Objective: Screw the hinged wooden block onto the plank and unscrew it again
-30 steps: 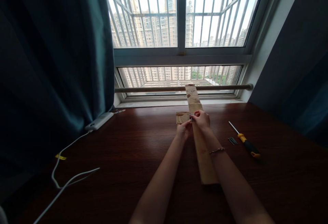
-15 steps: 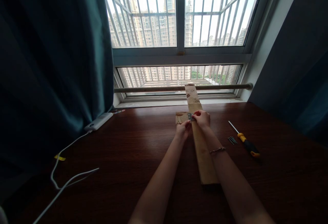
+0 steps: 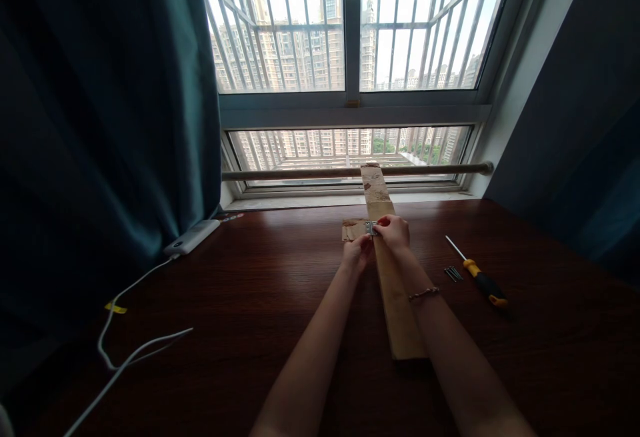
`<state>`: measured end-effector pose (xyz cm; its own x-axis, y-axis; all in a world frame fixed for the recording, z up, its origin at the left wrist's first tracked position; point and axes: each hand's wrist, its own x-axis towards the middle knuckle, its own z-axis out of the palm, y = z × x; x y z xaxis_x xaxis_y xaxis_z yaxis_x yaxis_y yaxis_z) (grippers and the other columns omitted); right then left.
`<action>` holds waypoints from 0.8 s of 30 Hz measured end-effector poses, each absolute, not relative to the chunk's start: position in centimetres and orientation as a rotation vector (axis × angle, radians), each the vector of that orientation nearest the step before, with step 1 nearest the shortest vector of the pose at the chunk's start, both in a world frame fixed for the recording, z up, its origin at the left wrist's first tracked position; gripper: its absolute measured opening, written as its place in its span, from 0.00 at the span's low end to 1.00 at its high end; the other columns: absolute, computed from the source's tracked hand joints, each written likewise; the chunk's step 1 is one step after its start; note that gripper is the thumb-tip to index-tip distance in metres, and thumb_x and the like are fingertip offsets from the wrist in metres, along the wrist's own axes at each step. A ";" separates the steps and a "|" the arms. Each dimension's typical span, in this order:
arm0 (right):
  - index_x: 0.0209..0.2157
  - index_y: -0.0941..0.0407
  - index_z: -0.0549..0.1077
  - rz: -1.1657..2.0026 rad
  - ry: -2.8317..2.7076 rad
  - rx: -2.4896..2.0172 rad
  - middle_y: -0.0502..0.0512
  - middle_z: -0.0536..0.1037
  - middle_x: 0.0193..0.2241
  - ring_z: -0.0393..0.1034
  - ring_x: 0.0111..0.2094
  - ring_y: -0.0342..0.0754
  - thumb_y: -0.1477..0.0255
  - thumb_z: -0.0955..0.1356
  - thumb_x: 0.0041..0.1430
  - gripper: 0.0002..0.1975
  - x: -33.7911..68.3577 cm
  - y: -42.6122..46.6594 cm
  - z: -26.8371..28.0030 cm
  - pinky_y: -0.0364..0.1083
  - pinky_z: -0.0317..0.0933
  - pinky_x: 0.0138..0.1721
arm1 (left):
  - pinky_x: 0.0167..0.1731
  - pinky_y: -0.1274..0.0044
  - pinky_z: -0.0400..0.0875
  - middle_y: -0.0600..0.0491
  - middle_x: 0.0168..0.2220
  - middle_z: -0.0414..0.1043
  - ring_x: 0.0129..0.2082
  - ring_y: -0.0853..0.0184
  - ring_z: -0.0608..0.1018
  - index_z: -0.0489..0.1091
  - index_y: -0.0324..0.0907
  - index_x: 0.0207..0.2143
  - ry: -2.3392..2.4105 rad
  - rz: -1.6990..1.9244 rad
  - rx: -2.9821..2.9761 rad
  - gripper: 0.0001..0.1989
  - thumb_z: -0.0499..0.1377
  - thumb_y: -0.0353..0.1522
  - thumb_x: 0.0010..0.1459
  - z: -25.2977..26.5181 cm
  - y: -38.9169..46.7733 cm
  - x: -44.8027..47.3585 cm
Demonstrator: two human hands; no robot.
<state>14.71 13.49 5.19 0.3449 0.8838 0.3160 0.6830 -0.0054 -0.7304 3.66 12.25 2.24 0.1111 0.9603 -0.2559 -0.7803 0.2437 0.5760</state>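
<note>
A small metal hinge (image 3: 371,227) lies across a long wooden board (image 3: 399,317) and a short wooden piece (image 3: 353,229) that sticks out to the board's left. My right hand (image 3: 394,232) rests over the board, its thumb and finger pinching the hinge's right side. From below, my left hand (image 3: 358,252) has its fingers closed at the hinge's lower edge and the short piece; its fingertips are partly hidden. To the right lie several screws (image 3: 453,274) and a screwdriver (image 3: 483,280) with a yellow and black handle.
The dark wooden table (image 3: 240,290) reaches the window sill, where a metal rail (image 3: 300,174) runs behind the board's far end. On the left are a white power strip (image 3: 193,237), a white cable (image 3: 107,330) and a blue curtain (image 3: 165,90).
The hinge looks slightly shifted or tilted under my fingers, showing a brighter face. Both hands stay in nearly the same place.
</note>
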 end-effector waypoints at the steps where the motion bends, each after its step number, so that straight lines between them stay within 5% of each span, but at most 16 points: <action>1: 0.28 0.54 0.76 0.294 -1.400 -1.746 0.50 0.77 0.26 0.71 0.29 0.44 0.70 0.72 0.42 0.07 14.7 13.5 5.2 0.39 0.61 0.31 | 0.24 0.81 0.69 0.49 0.22 0.72 0.22 0.71 0.74 0.68 0.33 0.24 0.662 1.314 0.332 0.06 0.58 0.17 0.43 2.3 12.2 3.7; 24: 0.26 0.54 0.77 0.422 -1.399 -1.638 0.51 0.78 0.25 0.72 0.29 0.45 0.67 0.72 0.41 0.07 15.4 14.0 4.8 0.39 0.62 0.29 | 0.28 0.80 0.71 0.47 0.26 0.74 0.25 0.69 0.76 0.71 0.32 0.30 0.597 1.296 0.336 0.11 0.56 0.14 0.44 2.7 11.7 3.2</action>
